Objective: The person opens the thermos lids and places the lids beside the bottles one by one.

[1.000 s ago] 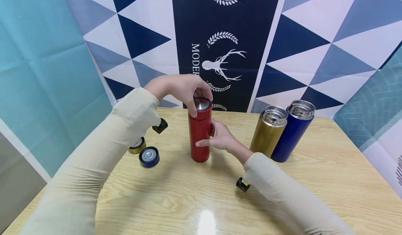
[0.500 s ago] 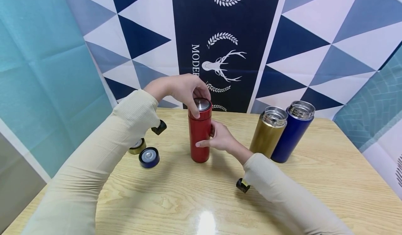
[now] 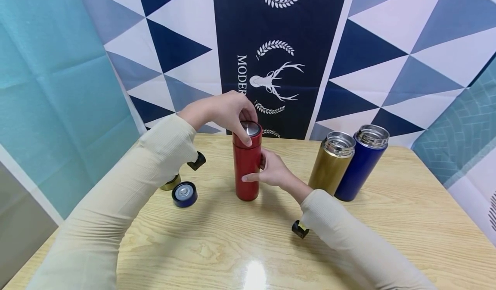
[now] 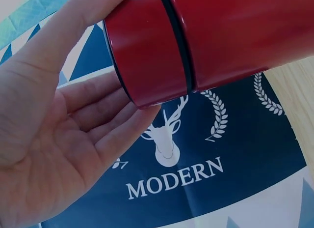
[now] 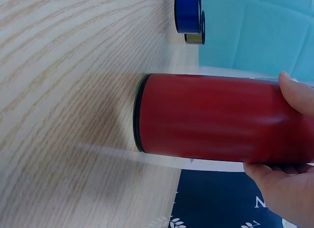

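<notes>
A red vacuum flask (image 3: 247,178) stands upright on the wooden table in the head view, its lid (image 3: 251,129) seated on top with a brushed-steel disc. My left hand (image 3: 226,111) comes over from above and grips the lid between the thumb in front and the fingers behind. In the left wrist view a dark seam separates the red lid (image 4: 147,48) from the body. Lower down, my right hand (image 3: 273,168) holds the flask's body from the right side. The right wrist view shows the flask's black base (image 5: 141,112) at the tabletop.
A gold flask (image 3: 329,167) and a blue flask (image 3: 358,165), both with bare steel mouths, stand to the right. Left of the red flask lie a blue lid (image 3: 184,194) and a gold lid (image 3: 172,182), partly behind my left sleeve. A patterned cloth hangs behind.
My left thumb has moved rightward across the lid's front while the fingers behind shifted a little left. My right hand and the flask's body have stayed in place.
</notes>
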The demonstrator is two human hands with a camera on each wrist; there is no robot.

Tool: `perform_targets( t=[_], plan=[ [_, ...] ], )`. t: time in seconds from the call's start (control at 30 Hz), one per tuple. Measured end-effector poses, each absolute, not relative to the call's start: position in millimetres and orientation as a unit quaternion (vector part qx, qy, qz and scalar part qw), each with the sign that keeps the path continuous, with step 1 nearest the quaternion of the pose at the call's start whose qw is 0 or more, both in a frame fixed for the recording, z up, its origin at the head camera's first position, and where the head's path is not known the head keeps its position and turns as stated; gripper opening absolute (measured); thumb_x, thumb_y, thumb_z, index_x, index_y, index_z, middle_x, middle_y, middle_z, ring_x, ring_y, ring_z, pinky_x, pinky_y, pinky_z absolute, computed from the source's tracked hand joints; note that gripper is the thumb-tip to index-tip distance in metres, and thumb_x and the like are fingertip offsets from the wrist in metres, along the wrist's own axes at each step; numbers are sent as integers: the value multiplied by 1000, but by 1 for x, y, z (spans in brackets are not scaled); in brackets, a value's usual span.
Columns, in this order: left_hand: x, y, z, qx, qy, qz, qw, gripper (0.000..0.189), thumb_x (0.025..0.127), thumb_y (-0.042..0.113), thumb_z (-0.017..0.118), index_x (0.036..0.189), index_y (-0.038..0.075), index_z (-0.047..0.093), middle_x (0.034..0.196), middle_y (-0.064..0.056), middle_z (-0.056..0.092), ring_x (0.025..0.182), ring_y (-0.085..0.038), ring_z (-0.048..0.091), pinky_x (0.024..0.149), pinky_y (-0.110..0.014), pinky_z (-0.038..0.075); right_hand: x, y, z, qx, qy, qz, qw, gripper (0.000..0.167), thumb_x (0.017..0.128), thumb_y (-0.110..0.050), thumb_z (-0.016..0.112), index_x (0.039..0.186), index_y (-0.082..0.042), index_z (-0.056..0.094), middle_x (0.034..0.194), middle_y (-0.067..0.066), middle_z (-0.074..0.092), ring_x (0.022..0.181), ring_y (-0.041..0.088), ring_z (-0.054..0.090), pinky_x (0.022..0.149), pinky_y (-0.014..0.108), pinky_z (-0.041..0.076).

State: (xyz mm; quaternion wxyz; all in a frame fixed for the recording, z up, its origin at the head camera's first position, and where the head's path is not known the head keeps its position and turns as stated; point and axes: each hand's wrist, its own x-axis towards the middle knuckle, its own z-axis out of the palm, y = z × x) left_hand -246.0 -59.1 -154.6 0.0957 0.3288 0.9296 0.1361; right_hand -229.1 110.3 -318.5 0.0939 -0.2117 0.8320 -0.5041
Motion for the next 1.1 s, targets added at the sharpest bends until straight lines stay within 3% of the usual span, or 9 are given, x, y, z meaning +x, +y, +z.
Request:
perform_targets(
  t=[0.6, 1.1],
  plan=[
    [-234, -50, -157, 283, 953, 99, 29, 44, 69, 40, 84, 97, 8, 72, 91, -5, 72, 83, -16, 63, 75, -27, 56, -227, 111, -316, -207, 834, -503, 98, 68, 71, -12, 83, 130, -6, 49, 127, 14, 63, 114, 27, 63, 103, 42, 50],
    [-223, -42, -160, 233, 967, 102, -8, 37, 69, 40, 83, 80, 6, 73, 76, -6, 71, 69, -16, 61, 61, -24, 54, -227, 110, -317, -210, 832, -504, 98, 69, 72, -10, 82, 131, -5, 49, 128, 14, 62, 117, 28, 62, 105, 42, 48]
  ],
)
